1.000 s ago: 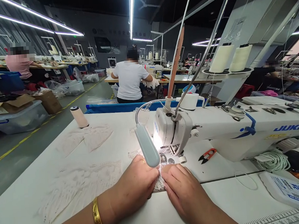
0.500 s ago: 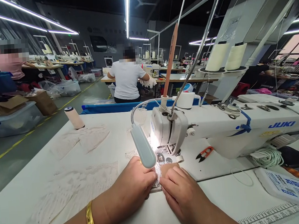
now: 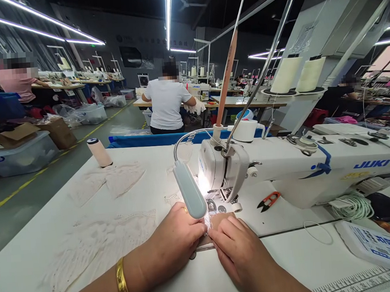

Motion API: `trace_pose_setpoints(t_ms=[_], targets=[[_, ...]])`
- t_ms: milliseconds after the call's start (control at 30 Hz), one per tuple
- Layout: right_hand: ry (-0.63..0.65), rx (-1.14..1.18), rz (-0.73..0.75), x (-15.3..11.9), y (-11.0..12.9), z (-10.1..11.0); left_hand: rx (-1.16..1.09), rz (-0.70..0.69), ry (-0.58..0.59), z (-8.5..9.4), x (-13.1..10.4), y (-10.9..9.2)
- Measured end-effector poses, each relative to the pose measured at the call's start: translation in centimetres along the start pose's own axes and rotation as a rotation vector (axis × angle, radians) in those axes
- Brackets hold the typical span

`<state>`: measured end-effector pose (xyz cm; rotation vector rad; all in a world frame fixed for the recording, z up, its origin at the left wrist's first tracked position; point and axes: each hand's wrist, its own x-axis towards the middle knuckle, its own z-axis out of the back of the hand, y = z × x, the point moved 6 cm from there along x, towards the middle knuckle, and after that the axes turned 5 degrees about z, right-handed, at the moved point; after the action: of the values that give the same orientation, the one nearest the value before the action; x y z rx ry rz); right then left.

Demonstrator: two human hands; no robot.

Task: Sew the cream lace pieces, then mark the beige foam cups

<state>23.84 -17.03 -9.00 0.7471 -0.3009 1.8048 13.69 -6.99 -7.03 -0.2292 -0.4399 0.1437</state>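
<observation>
In front of the needle area of a white sewing machine [image 3: 266, 159], my left hand [image 3: 177, 231] and my right hand [image 3: 237, 243] are close together. Both have their fingers closed on a strip of white lace fabric [image 3: 207, 220], which runs toward the presser foot. A brown flat piece [image 3: 220, 219] lies under the fabric and my right fingers. The grey lamp head [image 3: 189, 191] hangs above my left fingers and hides part of the stitching spot. Orange-handled thread snips [image 3: 268, 201] rest on the machine bed, right of my hands.
Pale lace pieces [image 3: 101, 241] lie spread on the table at left, beside a thread cone [image 3: 99, 152]. At right are a coil of cord [image 3: 351, 204], a white-and-blue case [image 3: 377, 244] and a clear ruler [image 3: 358, 281]. A co-worker in white [image 3: 167, 103] sits ahead.
The view has shifted slightly, moving everything a little to the right. Both hands stay at the lace; its strip between them looks slightly narrower and more drawn together.
</observation>
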Motion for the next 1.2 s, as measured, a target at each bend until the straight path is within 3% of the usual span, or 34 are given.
trace_pose_setpoints(t_ms=[300,900,1200], targets=[[0.035,0.02,-0.047,-0.27,-0.71,-0.29,0.016,-0.018,-0.042,0.36,0.75,0.14],[0.092,0.069,-0.099,-0.24,-0.94,-0.09,0.075,-0.023,0.024,-0.2,0.25,0.27],[0.058,0.019,-0.043,-0.45,-0.83,-0.5,0.0,-0.053,0.063,-0.03,0.07,0.05]])
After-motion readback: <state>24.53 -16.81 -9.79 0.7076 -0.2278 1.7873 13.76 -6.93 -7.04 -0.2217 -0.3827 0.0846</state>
